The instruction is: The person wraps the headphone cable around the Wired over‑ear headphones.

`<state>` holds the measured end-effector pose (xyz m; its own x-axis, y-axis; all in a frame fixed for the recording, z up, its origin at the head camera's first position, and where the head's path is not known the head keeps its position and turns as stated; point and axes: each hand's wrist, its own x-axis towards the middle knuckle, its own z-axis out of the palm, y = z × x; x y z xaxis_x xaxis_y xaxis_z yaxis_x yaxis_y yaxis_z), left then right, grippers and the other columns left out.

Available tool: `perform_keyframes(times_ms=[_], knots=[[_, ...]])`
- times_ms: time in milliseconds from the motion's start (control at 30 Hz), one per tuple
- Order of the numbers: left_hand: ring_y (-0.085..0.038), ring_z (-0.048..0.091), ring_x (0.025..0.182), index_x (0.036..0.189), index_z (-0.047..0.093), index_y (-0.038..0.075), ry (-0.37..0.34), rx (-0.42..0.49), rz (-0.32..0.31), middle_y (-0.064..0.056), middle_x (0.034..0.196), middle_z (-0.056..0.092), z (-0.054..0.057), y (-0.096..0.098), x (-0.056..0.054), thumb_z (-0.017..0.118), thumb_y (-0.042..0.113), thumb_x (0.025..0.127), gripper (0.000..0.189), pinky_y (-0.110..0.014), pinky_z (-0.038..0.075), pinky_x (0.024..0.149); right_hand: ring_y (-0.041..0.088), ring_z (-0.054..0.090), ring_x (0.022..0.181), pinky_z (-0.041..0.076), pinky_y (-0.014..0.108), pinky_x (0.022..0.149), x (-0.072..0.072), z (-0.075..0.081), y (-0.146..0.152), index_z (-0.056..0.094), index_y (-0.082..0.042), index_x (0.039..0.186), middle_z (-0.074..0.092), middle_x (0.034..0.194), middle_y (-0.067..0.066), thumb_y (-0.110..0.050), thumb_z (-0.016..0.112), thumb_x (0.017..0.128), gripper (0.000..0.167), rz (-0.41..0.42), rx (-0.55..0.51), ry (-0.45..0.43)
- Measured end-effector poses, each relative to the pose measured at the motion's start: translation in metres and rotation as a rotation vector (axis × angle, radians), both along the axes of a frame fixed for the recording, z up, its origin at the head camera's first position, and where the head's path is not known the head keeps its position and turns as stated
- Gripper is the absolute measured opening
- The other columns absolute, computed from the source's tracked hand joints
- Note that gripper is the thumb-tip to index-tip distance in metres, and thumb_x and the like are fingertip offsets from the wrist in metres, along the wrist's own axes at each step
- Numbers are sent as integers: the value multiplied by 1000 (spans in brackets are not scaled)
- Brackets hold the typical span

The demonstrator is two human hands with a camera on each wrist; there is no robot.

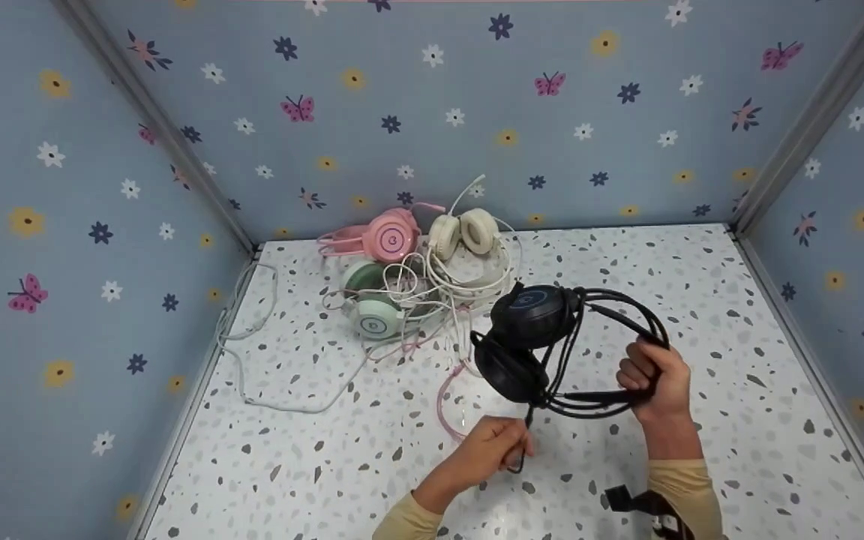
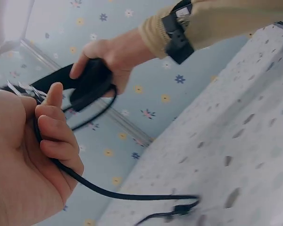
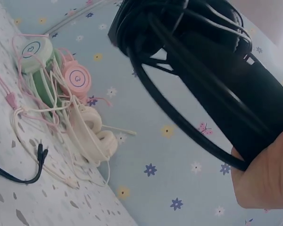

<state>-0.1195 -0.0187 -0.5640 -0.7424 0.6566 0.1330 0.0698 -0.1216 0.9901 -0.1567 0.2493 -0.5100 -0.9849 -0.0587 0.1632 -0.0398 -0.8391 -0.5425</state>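
Black over-ear headphones (image 1: 526, 319) are held up over the speckled table, ear cups toward the left. My right hand (image 1: 655, 379) grips them by the headband, fingers curled round it; the right wrist view shows the dark band (image 3: 236, 94) running into that hand. Lower and nearer, my left hand (image 1: 488, 450) pinches the black cable (image 1: 528, 420) just below the ear cups. In the left wrist view the cable (image 2: 118, 195) passes through the curled fingers and hangs off, and the twin black plugs (image 3: 42, 153) show in the right wrist view.
Behind lie pink headphones (image 1: 391, 238), cream headphones (image 1: 477, 231) and green headphones (image 1: 373, 319), their cables tangled together. A grey cable (image 1: 304, 410) loops out to the left. A pink cable (image 1: 443, 405) curves near the left hand. Patterned walls (image 1: 432, 97) close in the back and sides.
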Motion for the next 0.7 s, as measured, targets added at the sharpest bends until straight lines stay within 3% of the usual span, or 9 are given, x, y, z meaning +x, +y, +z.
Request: perform_keyframes(times_ms=[100,167,233,333,400,467,567,633,700], knots=[[-6,31,44,79,57,-8,-20,-15,-17,4,54,38,-16,1,3,35,20,107,45,-22,29,44,12,10,46,18,22,46,-1,2,4,29,-10,66,12,59,0,-3,27,102,37,108,-87,29],[-7,28,45,75,53,-2,5,-32,-16,3,54,36,-27,0,2,35,21,107,44,-23,29,46,12,12,46,18,22,46,-1,2,6,30,-10,67,13,59,0,-3,25,102,36,177,-140,57],[-7,30,47,73,50,3,66,-43,5,2,57,37,-38,-1,-2,38,18,106,39,-24,40,50,11,13,45,17,23,46,-3,3,7,37,-7,70,13,59,-1,-3,22,102,35,235,-179,86],[-7,32,50,71,47,6,174,-42,38,0,60,40,-50,-3,-12,40,14,106,36,-25,42,53,11,15,45,16,23,45,-5,6,7,47,-2,78,14,59,-1,-3,21,101,35,298,-214,115],[-6,33,49,71,50,7,216,-55,48,0,61,42,-55,-6,-19,42,12,105,35,-25,42,51,10,15,45,16,23,45,-6,7,7,50,0,82,15,59,-1,-2,21,101,34,329,-220,126],[-5,32,48,72,52,6,237,-90,43,-1,60,43,-58,-9,-24,42,12,105,34,-23,34,48,10,16,45,17,23,45,-6,7,7,51,1,85,15,60,-1,-2,22,101,33,360,-219,134],[-5,44,59,85,59,-2,211,-148,38,-9,71,53,-58,-14,-29,46,8,103,24,-22,41,56,10,16,46,18,23,46,-4,4,5,51,0,86,15,61,-1,-2,25,101,30,421,-202,148],[-7,52,79,105,58,-6,273,-288,52,-14,91,60,-56,-20,-31,51,4,100,14,-24,47,75,11,17,47,18,23,47,-2,1,4,52,-1,89,16,61,-1,-2,26,101,29,459,-186,163],[-14,54,100,122,52,-9,394,-478,56,-19,111,60,-53,-28,-34,63,5,93,34,-29,45,91,11,17,47,17,23,47,-1,-1,3,53,-1,90,16,61,0,-1,27,101,28,486,-162,182]])
